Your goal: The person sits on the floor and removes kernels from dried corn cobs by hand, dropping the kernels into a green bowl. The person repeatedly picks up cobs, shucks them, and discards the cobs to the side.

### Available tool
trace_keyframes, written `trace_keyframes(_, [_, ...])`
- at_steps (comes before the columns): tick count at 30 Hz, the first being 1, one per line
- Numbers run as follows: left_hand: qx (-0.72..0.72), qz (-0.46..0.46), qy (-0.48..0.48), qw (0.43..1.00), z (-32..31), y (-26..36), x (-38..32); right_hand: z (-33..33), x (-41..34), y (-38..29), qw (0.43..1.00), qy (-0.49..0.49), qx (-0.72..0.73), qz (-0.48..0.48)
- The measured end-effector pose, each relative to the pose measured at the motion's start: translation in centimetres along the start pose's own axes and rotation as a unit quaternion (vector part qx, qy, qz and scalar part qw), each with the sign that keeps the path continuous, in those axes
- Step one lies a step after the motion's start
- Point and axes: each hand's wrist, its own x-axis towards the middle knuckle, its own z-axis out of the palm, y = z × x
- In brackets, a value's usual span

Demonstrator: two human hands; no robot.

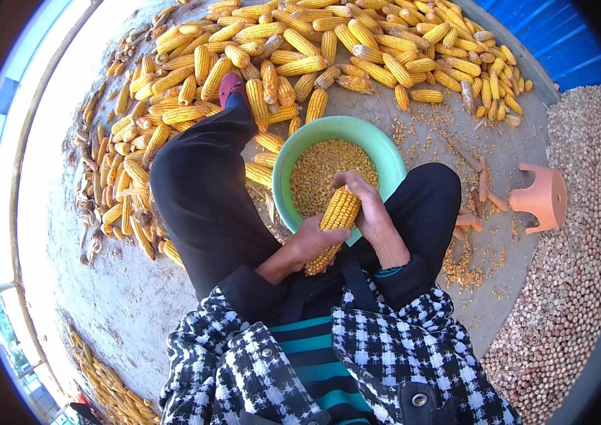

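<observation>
Both my hands hold one full ear of yellow corn (340,212), tilted over my lap at the near rim of a green plastic basin (391,159). My left hand (311,241) grips its lower part with the thumb across the kernels. Around the upper right side of the ear curls my right hand (364,204), its fingers near the top end. Loose corn kernels (327,159) cover the bottom of the basin, which stands between my legs. The kernel rows on the visible side of the ear look whole.
A large heap of corn ears (300,42) lies ahead and to the left, around my shoe (232,87). At right are an orange plastic stool (544,199), bare cobs (483,180) and scattered kernels. Beyond the stool spreads a bed of small round items (566,276), kind unclear.
</observation>
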Motion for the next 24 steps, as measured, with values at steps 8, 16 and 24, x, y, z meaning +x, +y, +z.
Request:
trace_keyframes(8, [0.113,0.057,0.027,0.992,0.1,-1.8,1.1,-0.6,0.8,1.9,0.970,0.071,-0.222,-0.063])
trace_keyframes(16, [0.316,0.047,0.164,0.933,0.5,-1.0,0.8,-0.1,0.9,0.9,0.997,0.057,0.034,0.044])
trace_keyframes(24, [0.126,0.096,0.093,0.983,0.2,-1.4,1.5,-1.3,1.4,1.8,0.995,0.012,0.081,0.054])
